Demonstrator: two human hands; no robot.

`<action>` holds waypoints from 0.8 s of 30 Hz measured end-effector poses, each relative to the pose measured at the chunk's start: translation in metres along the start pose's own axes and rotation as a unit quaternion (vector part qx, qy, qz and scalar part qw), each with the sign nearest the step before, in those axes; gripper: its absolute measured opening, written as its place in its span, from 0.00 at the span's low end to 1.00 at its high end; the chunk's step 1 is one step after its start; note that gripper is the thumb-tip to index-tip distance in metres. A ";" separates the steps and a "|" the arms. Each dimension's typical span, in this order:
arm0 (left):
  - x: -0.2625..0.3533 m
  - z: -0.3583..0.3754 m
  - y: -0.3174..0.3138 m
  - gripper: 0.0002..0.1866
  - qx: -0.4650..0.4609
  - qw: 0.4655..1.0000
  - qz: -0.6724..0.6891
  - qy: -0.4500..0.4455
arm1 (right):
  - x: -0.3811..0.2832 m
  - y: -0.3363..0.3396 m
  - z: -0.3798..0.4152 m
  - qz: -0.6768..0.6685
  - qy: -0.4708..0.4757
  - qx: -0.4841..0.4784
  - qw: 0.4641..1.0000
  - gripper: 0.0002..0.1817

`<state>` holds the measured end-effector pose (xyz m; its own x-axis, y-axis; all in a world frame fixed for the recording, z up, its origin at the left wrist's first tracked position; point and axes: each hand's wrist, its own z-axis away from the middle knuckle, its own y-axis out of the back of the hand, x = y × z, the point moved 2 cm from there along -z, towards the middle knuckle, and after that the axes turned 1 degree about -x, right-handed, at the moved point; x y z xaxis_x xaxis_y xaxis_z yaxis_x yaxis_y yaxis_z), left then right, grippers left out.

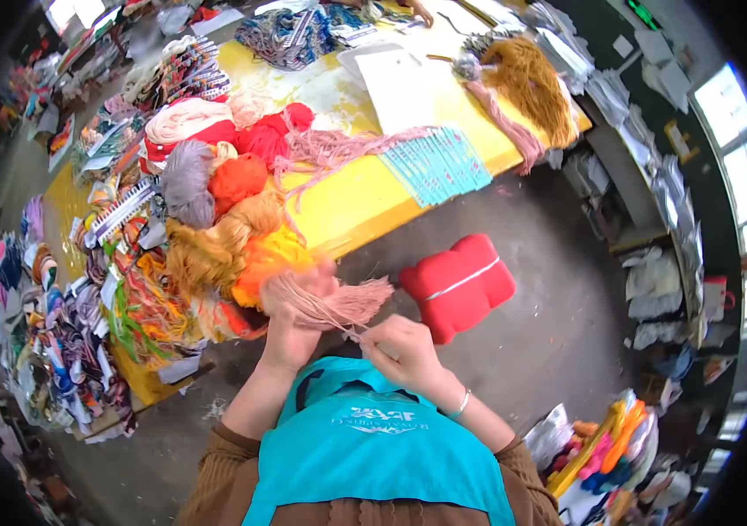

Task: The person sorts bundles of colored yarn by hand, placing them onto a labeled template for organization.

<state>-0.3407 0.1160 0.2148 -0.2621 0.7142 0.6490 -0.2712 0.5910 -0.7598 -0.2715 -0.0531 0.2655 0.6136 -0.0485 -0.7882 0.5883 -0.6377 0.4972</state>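
A bundle of dusty pink thread [329, 302] lies across my left hand [290, 329], whose fingers are wrapped round it, its loose ends fanning out to the right. Close beside it, my right hand [401, 351] pinches a few thin strands pulled from the bundle's lower side. Behind my left hand, orange yarn [272, 259] and golden-brown yarn [224, 241] are heaped at the table edge. More pink thread [347, 149] stretches over the yellow table [356, 215] to a row of light blue printed cards [436, 165].
A red cushioned stool [461, 287] stands on the floor just right of my hands. Many coloured skeins [58, 324] cover the table's left end. A bag of bright yarn [605, 447] sits at lower right. Another person's hand [421, 10] shows at the far table edge.
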 end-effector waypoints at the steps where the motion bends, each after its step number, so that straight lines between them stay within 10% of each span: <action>1: -0.002 -0.013 0.003 0.34 -0.028 0.997 0.065 0.019 | 0.015 0.005 -0.003 -0.039 -0.019 -0.009 0.999 0.04; 5: -0.014 -0.043 0.010 0.21 0.085 0.985 0.137 0.063 | 0.057 0.016 -0.028 -0.009 -0.029 0.005 1.000 0.04; 13: 0.025 -0.071 0.056 0.15 0.119 0.976 0.116 -0.140 | 0.213 0.006 -0.058 0.107 -0.242 -0.213 0.941 0.11; 15: 0.018 -0.059 0.072 0.17 0.081 0.977 0.136 -0.146 | 0.249 -0.013 -0.069 0.127 -0.139 -0.400 0.897 0.12; 19: 0.003 -0.082 0.035 0.34 0.024 0.957 0.189 -0.218 | 0.283 -0.034 -0.097 0.048 -0.007 -0.478 0.877 0.18; 24: -0.041 -0.097 0.024 0.29 0.263 0.918 0.081 -0.287 | 0.352 0.003 -0.191 0.107 0.127 -0.546 0.821 0.09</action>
<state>-0.2464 0.1373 0.1664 -0.7429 0.3721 0.5565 -0.5543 0.1241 -0.8230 0.0471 0.0743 0.0586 0.7728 0.1813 -0.6082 0.4890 0.4408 0.7527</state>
